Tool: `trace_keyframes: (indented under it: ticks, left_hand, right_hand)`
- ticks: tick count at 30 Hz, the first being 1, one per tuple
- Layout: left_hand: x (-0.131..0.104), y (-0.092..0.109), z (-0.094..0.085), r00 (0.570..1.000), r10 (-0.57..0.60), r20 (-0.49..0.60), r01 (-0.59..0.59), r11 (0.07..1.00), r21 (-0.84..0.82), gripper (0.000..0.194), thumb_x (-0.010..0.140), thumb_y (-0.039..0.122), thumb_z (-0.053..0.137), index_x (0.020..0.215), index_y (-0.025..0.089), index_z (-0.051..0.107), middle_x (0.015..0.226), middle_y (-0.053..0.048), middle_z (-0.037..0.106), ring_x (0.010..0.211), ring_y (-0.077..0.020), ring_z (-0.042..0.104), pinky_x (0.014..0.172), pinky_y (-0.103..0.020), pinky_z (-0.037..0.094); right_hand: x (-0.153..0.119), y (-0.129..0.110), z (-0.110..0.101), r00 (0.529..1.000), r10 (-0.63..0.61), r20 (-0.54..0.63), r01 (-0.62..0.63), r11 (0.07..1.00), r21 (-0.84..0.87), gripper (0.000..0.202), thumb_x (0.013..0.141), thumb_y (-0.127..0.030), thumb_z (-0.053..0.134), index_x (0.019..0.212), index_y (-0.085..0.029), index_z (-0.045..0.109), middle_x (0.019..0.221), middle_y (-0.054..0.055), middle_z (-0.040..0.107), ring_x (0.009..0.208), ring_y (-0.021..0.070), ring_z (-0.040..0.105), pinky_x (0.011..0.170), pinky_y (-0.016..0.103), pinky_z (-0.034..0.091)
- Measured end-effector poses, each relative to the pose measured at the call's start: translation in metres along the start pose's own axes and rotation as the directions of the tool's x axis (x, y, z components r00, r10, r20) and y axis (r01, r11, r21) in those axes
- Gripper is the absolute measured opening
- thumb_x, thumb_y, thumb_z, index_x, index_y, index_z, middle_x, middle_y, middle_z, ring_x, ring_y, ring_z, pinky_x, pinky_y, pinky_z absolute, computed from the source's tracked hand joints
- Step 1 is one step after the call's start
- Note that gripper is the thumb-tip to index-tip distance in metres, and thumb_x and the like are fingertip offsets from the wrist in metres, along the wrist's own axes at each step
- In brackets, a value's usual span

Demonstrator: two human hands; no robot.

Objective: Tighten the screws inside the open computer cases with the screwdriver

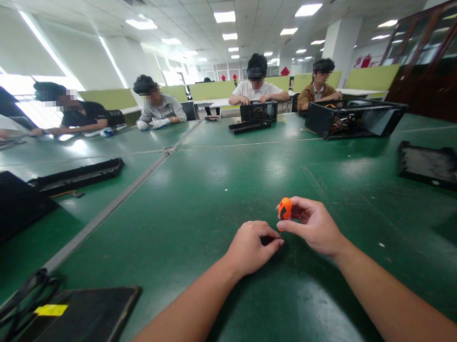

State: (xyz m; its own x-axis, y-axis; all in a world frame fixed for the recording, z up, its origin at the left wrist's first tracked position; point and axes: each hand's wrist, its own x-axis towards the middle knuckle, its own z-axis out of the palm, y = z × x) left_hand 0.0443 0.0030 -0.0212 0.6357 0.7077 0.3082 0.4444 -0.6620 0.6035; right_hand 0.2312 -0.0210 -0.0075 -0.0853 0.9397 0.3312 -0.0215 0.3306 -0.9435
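Observation:
An orange and black screwdriver (285, 209) stands nearly upright over the green table (199, 193), its thin shaft pointing down. My right hand (315, 225) holds its handle between thumb and fingers. Just left of the shaft tip, my left hand (253, 245) rests low at the table with thumb and fingers pinched together. Whatever lies between those fingertips is too small to make out.
A dark flat panel with a yellow label (79, 321) and black cables (24, 299) lie at the lower left. Black casing parts (79, 176) (433, 165) flank both sides. An open computer case (356, 118) stands at the back right. Several people sit across the table.

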Motion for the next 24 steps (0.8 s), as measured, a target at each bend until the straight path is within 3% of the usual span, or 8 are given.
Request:
trace_keyframes:
  ticks: [13, 20, 24]
  left_hand:
    - [-0.0004, 0.0032, -0.0002, 0.998, 0.002, -0.064, -0.002, 1.0, 0.009, 0.007, 0.079, 0.023, 0.07, 0.076, 0.019, 0.075, 0.069, -0.001, 0.07, 0.067, -0.0146, 0.062, 0.068, -0.027, 0.045]
    - [-0.0013, -0.0005, 0.0016, 1.0, 0.002, 0.017, -0.001, 1.0, -0.005, 0.008, 0.08, 0.024, 0.069, 0.077, 0.02, 0.076, 0.071, -0.001, 0.072, 0.067, -0.0149, 0.064, 0.068, -0.027, 0.046]
    - [-0.0014, 0.0007, 0.0011, 0.999, 0.016, -0.037, -0.015, 1.0, 0.024, 0.008, 0.08, 0.024, 0.069, 0.076, 0.019, 0.075, 0.07, -0.001, 0.072, 0.067, -0.0147, 0.063, 0.07, -0.028, 0.046]
  right_hand:
    - [-0.0002, 0.0001, -0.0006, 0.999, -0.033, -0.011, 0.033, 0.999, -0.002, 0.022, 0.072, -0.023, 0.082, 0.089, -0.021, 0.068, 0.084, 0.0, 0.067, 0.074, 0.0139, 0.059, 0.072, 0.028, 0.048]
    - [0.0006, 0.0016, 0.0008, 0.999, 0.026, 0.024, -0.024, 0.998, -0.065, 0.024, 0.072, -0.025, 0.081, 0.091, -0.019, 0.068, 0.082, 0.001, 0.065, 0.074, 0.0161, 0.059, 0.073, 0.031, 0.048]
    - [-0.0006, 0.0002, 0.0011, 1.0, 0.017, -0.002, -0.017, 0.999, -0.039, 0.025, 0.071, -0.026, 0.081, 0.092, -0.02, 0.068, 0.083, 0.001, 0.067, 0.074, 0.016, 0.059, 0.072, 0.031, 0.048]
